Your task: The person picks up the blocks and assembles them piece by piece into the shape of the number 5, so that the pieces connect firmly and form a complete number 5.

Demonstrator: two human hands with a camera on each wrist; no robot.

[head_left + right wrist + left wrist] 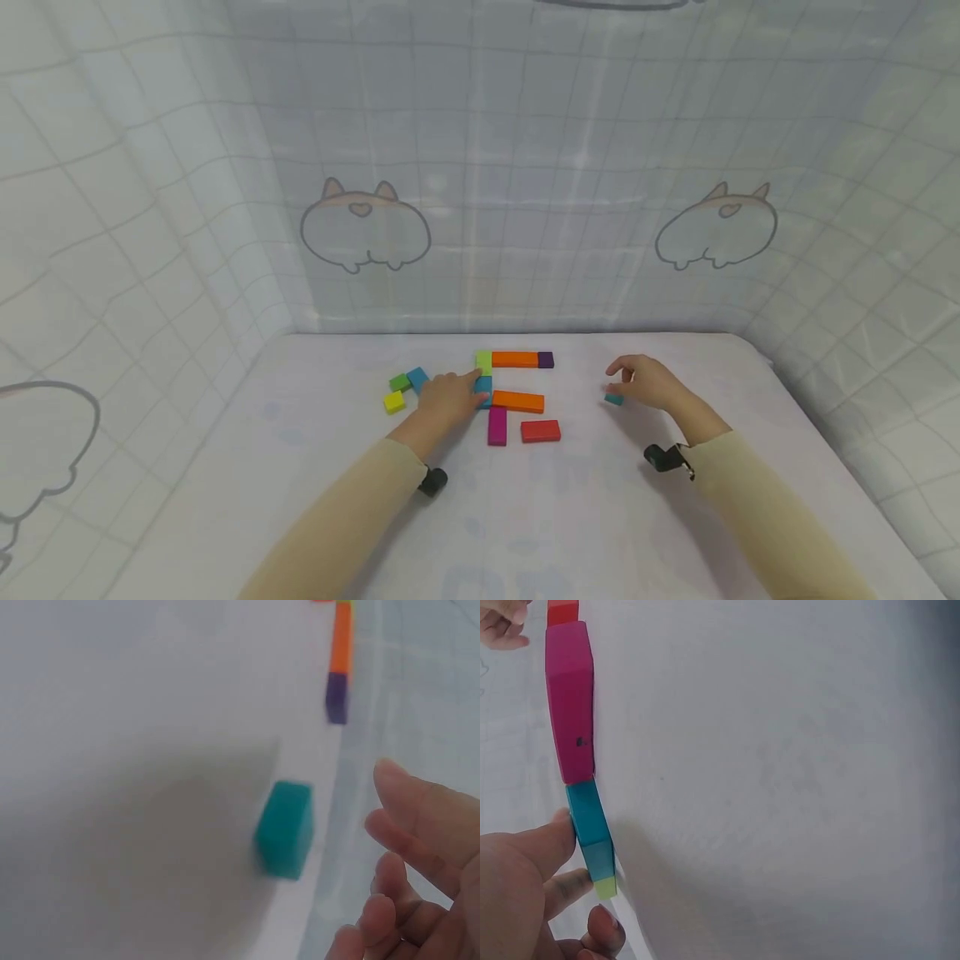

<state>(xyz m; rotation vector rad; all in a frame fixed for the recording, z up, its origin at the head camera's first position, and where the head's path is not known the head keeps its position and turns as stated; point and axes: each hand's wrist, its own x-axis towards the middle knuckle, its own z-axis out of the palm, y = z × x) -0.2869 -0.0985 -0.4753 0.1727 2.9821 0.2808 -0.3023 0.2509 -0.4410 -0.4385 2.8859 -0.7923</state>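
Observation:
My left hand [447, 400] rests its thumb and index finger along the left side of a blue block [486, 387]. In the left wrist view, both digits touch that same side. A lime block [483, 361] adjoins its far end, followed to the right by an orange block [515, 359] and a dark purple block [546, 360]. Near the blue block's lower end lie a second orange block [519, 402] and a magenta block [497, 427]. With fingers loosely bent and nothing held, my right hand [647, 382] hovers by a teal block [286, 829] on the table.
A red block [541, 431] lies right of the magenta one. Left of my left hand are yellow [393, 402], green [400, 382] and blue [417, 379] blocks. A grid-patterned curtain [480, 275] with printed animal shapes borders the white table [585, 517] at the back and sides.

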